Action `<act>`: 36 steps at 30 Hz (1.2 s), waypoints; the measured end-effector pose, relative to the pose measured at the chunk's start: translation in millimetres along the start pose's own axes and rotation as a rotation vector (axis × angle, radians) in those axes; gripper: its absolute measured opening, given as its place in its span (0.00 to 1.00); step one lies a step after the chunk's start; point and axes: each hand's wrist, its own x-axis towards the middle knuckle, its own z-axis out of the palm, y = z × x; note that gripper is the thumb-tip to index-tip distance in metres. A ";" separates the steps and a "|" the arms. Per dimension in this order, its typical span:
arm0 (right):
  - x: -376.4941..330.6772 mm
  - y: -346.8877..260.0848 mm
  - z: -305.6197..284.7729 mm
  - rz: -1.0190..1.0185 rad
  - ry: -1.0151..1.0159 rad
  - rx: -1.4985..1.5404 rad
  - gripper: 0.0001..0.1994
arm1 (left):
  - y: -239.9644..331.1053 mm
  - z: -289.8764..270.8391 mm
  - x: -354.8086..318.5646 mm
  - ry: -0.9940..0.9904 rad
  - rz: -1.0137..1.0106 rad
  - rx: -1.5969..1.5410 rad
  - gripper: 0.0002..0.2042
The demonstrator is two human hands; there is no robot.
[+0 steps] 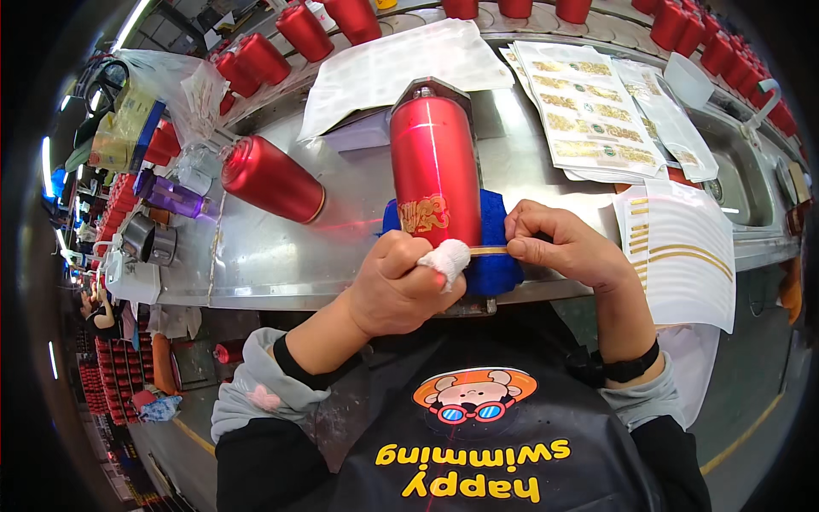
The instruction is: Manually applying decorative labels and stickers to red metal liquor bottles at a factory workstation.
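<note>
A glossy red bottle (435,162) with a gold emblem lies on its side, its neck end against a dark angular stand (444,88) and its base toward me. Beneath the base end is a blue cloth (496,269). My left hand (394,286) is closed around a white cloth (445,260), which presses on the bottle near its base; whether it is wrapped round a finger is unclear. My right hand (559,243) pinches the free end of a thin gold strip (488,252), which stretches from the bottle's base beside the white cloth.
Another red bottle (271,179) lies at left on the metal table (350,247). Gold decal sheets (589,111) and a sheet of gold strips (682,247) are at right, near a sink (738,175). A purple bottle (175,196) stands left; red bottles (304,32) line the back.
</note>
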 end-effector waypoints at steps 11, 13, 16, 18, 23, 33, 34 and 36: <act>2.5 -4.5 4.7 -0.042 0.023 -0.056 0.13 | 8.7 -0.8 -14.5 0.029 -0.074 0.083 0.12; 3.1 -3.0 5.3 0.015 0.025 -0.035 0.13 | 4.4 -1.4 -13.2 -0.009 0.001 0.095 0.13; 3.7 -1.8 6.2 -0.054 0.037 -0.042 0.13 | -2.3 1.5 -5.5 -0.009 0.006 0.035 0.14; 3.0 -2.6 6.9 -0.029 0.045 -0.030 0.13 | -4.5 3.7 0.3 -0.043 0.146 0.044 0.13; 2.5 -8.6 7.4 0.041 0.025 -0.031 0.13 | -3.4 -1.0 2.6 -0.050 0.164 -0.025 0.12; 8.0 -8.5 12.2 -0.011 0.081 -0.086 0.13 | -1.7 3.5 -12.2 -0.002 0.020 0.012 0.11; 7.4 -8.4 12.2 0.008 0.087 -0.066 0.13 | -2.1 3.2 -9.3 -0.047 0.029 0.013 0.12; 6.2 -8.1 11.9 0.018 0.083 -0.048 0.13 | -3.1 3.2 -1.9 -0.090 0.034 0.009 0.13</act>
